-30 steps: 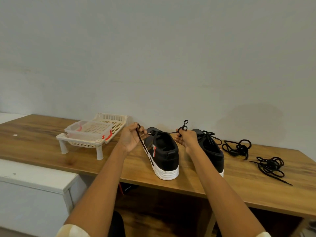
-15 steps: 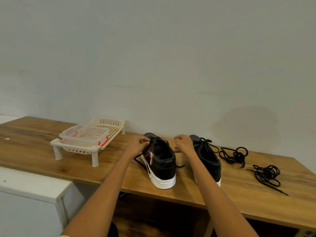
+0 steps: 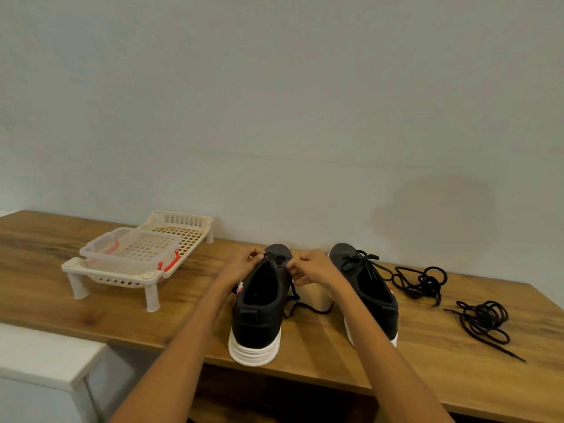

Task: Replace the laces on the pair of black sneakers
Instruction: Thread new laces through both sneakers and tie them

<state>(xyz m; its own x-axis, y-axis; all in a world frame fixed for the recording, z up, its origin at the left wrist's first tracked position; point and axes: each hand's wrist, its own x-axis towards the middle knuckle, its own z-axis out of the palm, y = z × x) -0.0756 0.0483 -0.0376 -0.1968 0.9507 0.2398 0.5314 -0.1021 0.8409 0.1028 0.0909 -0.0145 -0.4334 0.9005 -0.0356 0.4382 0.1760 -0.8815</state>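
Here, two black sneakers with white soles are seen on the wooden desk (image 3: 91, 309), heels toward the near edge and toes toward the wall. The left sneaker (image 3: 259, 312) is being worked on by both hands. Its lace (image 3: 294, 297) is pinched at the top eyelets by the curled fingers of the left hand (image 3: 241, 267) on one side and of the right hand (image 3: 314, 268) on the other; a loose end of that lace is trailed onto the desk between the two shoes. The right sneaker (image 3: 366, 288) is left untouched just beside the right forearm, and a tied lace is shown across its tongue. Two loose bundles of black lace are laid on the desk to the right: one tangle (image 3: 422, 282) near the right sneaker, a second tangle (image 3: 485, 323) farther right and nearer the front edge. One cream plastic rack (image 3: 183, 236) on short legs is set well to the left, and one clear container (image 3: 128, 254) with red clips is carried on it.
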